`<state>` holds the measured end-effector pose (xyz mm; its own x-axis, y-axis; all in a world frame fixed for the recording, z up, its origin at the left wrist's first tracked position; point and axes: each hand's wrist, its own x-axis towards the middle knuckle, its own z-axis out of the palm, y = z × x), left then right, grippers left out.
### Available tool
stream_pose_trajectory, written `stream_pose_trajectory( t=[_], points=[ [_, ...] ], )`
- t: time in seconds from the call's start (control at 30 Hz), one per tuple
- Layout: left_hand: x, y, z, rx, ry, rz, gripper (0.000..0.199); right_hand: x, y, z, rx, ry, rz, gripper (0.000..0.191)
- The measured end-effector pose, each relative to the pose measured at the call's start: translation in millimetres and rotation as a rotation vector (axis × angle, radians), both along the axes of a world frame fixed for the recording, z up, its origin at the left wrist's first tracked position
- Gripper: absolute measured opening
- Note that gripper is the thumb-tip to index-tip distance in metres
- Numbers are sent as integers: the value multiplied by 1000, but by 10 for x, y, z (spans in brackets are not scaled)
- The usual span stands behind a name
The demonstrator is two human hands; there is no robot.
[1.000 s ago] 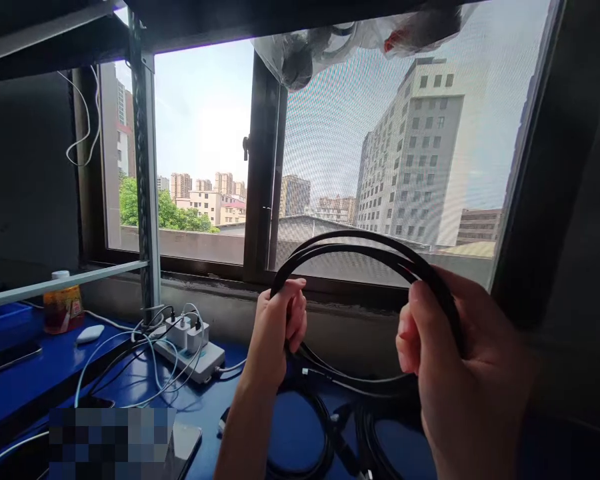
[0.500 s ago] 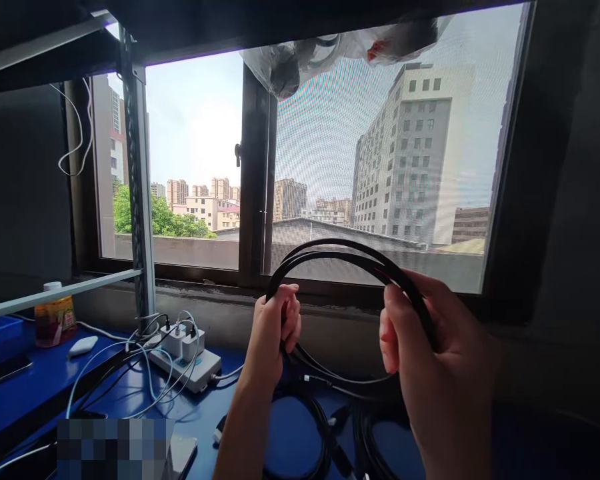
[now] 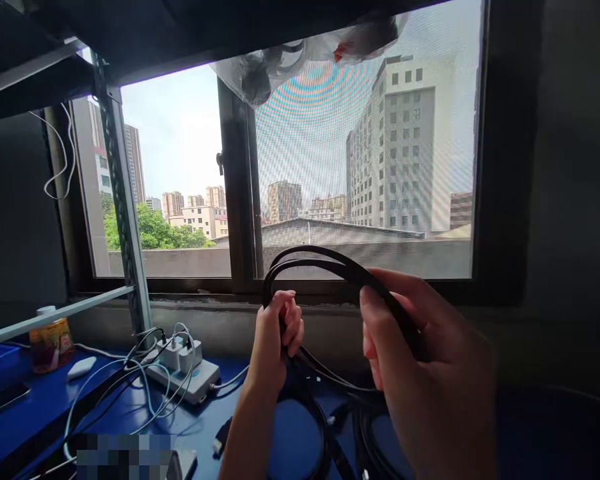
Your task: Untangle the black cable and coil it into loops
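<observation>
Right now I have both hands raised in front of me, holding a looped black cable (image 3: 365, 275) between them, above the blue table (image 3: 205, 420) and before the window (image 3: 237, 220). My left hand (image 3: 283, 327) is curled around one side of the loop, the fingers folded in and the thumb lying over the top. My right hand (image 3: 425, 360) grips the other side, thumb pressed along the near face of the strands and fingers wrapped behind them. Between my two fists the strands arch upward, two lines showing apart at the top and running together near my right thumb. Below, more of the black cable sags from my left hand toward the right, until my right hand hides it. On the table underneath lie more black cables (image 3: 325, 433) in coils, partly covered by my forearms, with a plug (image 3: 217, 445) just left of my left forearm. Farther left sits a white power strip (image 3: 200, 387) with chargers (image 3: 190, 357) pushed into it and thin cords tangled beside it. Past the shelf post (image 3: 123, 200), near the wall, stand a bottle (image 3: 53, 343) with a white cap, a small white case (image 3: 81, 367) and a blue tray (image 3: 0, 360). A clear plastic bag (image 3: 255, 83) hangs overhead, against the window.
</observation>
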<state>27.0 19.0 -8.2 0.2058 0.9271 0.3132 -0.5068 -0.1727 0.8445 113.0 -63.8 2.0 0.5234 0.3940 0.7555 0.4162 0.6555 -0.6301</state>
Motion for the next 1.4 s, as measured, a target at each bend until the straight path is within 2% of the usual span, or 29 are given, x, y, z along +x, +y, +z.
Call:
stream_pose_trajectory(
  t=[0.23, 0.5, 0.7, 0.97, 1.4],
  points=[
    [67, -40, 16, -51, -13, -30, 34, -82, -152, 23, 30, -71, -69, 14],
    [-102, -12, 26, 13, -8, 22, 35, -43, 47, -9, 19, 50, -5, 19],
    [-221, -7, 46, 46, 21, 98, 40, -94, 91, -16, -26, -24, 72, 20],
    [-253, -19, 55, 53, 5, 109, 38, -162, 49, -22, 11, -120, -31, 17],
    [-228, -2, 45, 40, 26, 111, 39, -142, 65, -13, -17, -98, 31, 18]
  ],
)
